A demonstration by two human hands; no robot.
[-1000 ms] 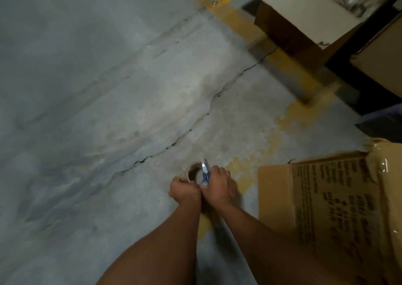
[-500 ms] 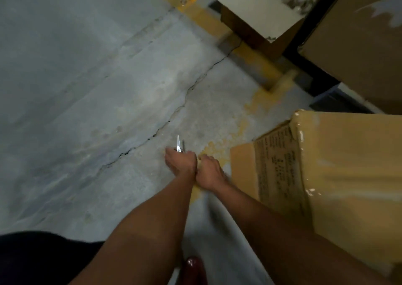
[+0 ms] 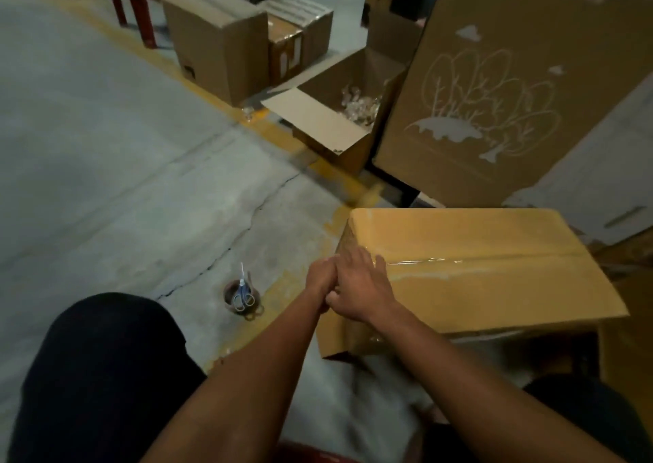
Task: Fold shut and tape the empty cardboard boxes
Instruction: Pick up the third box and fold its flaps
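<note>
Since the earlier frame both hands had let go of the tape and scissors and moved right onto the closed tan cardboard box (image 3: 477, 264). The left hand (image 3: 319, 280) lay against that box's near left corner; whether its fingers were curled or straight could not be told. The right hand (image 3: 357, 282) rested beside it, touching it, fingers spread flat on the box top at the end of a shiny strip of clear tape (image 3: 434, 260) running along the centre seam. Left of the box, on the cracked grey concrete floor (image 3: 116, 166), sat the brown roll of packing tape (image 3: 231, 296) with blue-handled scissors (image 3: 243, 291) lying across it. Beyond the box stood an open cardboard box holding clear plastic wrappers (image 3: 339, 123), a tall printed carton (image 3: 494, 84), and farther closed brown cartons (image 3: 215, 38).
</note>
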